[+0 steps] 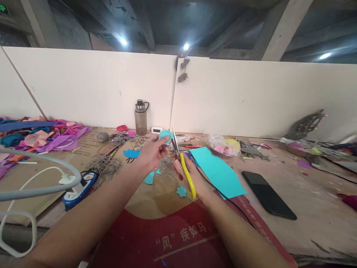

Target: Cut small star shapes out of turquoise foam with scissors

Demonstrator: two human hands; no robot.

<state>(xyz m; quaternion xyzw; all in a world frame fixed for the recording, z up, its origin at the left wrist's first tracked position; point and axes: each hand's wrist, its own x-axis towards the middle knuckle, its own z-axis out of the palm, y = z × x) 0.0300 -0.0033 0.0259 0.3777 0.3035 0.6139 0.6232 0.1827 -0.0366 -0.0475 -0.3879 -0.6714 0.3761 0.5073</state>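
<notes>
Between the fingertips of my left hand (pixel 153 150) is a small turquoise piece of paper (pixel 165 136). My right hand (pixel 187 172) is closed round a pair of scissors with yellow handles (pixel 187 178). The scissor blades (pixel 175 141) point up, spread a little apart, right beside the paper's edge. Below my hands, a turquoise flower-shaped cutout (pixel 181 191) lies on the red and tan board (pixel 150 201). A turquoise scrap (pixel 149 178) rests to its left. A large turquoise sheet (pixel 219 171) lies to the right of my right hand.
A black phone (pixel 268 194) lies at the right. On the left are a blue power strip (pixel 80 189), white cables and a heap of coloured material (pixel 41 136). A water bottle (pixel 141 118) stands by the white partition (pixel 111 85), and a dish with a plastic bag (pixel 223 145) sits further right.
</notes>
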